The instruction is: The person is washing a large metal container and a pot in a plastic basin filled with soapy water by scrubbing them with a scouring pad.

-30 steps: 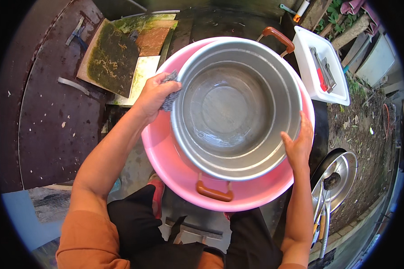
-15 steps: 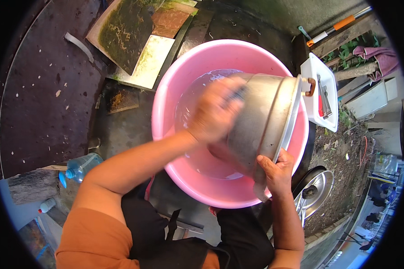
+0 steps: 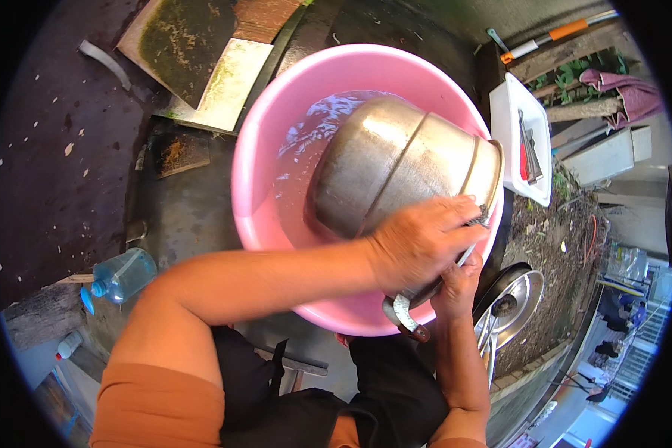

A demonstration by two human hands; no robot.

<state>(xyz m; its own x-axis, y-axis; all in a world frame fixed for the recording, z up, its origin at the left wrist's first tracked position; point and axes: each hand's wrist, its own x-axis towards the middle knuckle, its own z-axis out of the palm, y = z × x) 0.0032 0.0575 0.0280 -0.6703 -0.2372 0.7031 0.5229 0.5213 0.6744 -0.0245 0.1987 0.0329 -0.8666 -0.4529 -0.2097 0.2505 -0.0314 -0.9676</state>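
A large metal pot (image 3: 396, 157) lies tilted on its side in a wide pink basin (image 3: 250, 216), its base in the water (image 3: 310, 131). My left hand (image 3: 418, 243) reaches across to the pot's rim, fingers closed on a dark scouring pad (image 3: 482, 216), most of which is hidden. Just below it, my right hand (image 3: 458, 287) grips the rim. One pot handle (image 3: 408, 319), with a brown grip, points down toward me beside that hand.
Right of the basin stands a white plastic container (image 3: 504, 134) with utensils. Metal lids or pans (image 3: 526, 306) lie below it. A clear blue bottle (image 3: 127, 275) is at the left, near a dark board (image 3: 52, 179). Mossy boards (image 3: 187, 45) lie behind.
My left hand has moved from the pot's side to its rim with the pad. The pot has turned, bringing a handle toward me, and my right hand still grips the rim.
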